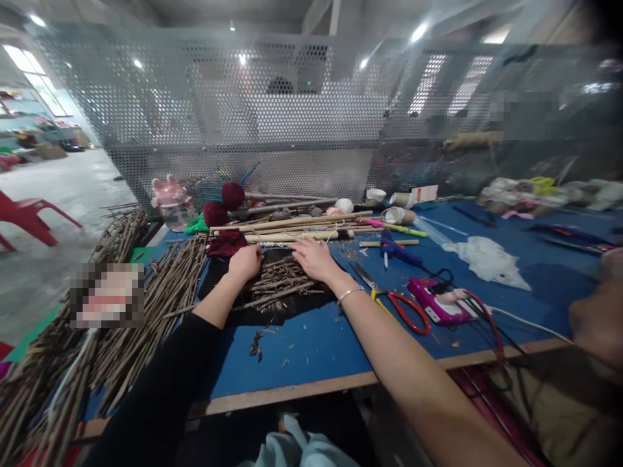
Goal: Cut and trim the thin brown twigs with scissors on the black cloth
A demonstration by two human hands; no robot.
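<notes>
My left hand [246, 261] is closed at the left end of a bundle of short brown twigs [280, 279], and what its fingers hold is hidden. Fingers stretched out, my right hand [313, 258] rests on the bundle's far right side. A thin white cord [275, 244] shows between both hands along the back of the twigs. Under the twigs lies a piece of black cloth [265, 316]. Dark red cloth [226, 243] is bunched beside my left hand. Just beyond the hands, pale sticks [292, 237] lie crosswise.
Long twigs [156, 311] are heaped on the left. Right of my arm lie red-handled scissors [409, 312], a blue glue gun [396, 250] and a purple power strip [433, 301] with cables. A perforated metal screen [302, 117] stands behind the blue table [302, 357]. Another person's hand [601, 318] is blurred at right.
</notes>
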